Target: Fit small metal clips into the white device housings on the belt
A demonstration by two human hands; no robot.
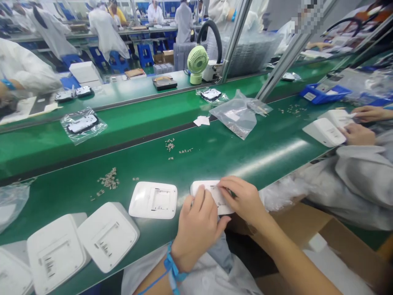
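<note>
Nearest, at six o'clock on the green bench (147, 164), keep the white housing (211, 184) flat and square under light, even pressure from the left hand (196, 225), whose thumb stands wide of its fingers, while the right hand (245, 200) works at the recess with a narrow thumb-and-finger pinch; whether that pinch holds anything I cannot tell. Let the fingertips press straight down rather than sideways, clear of the second housing (141, 200) at nine o'clock and, farther off, the small metal pieces (110, 179) towards ten.
</note>
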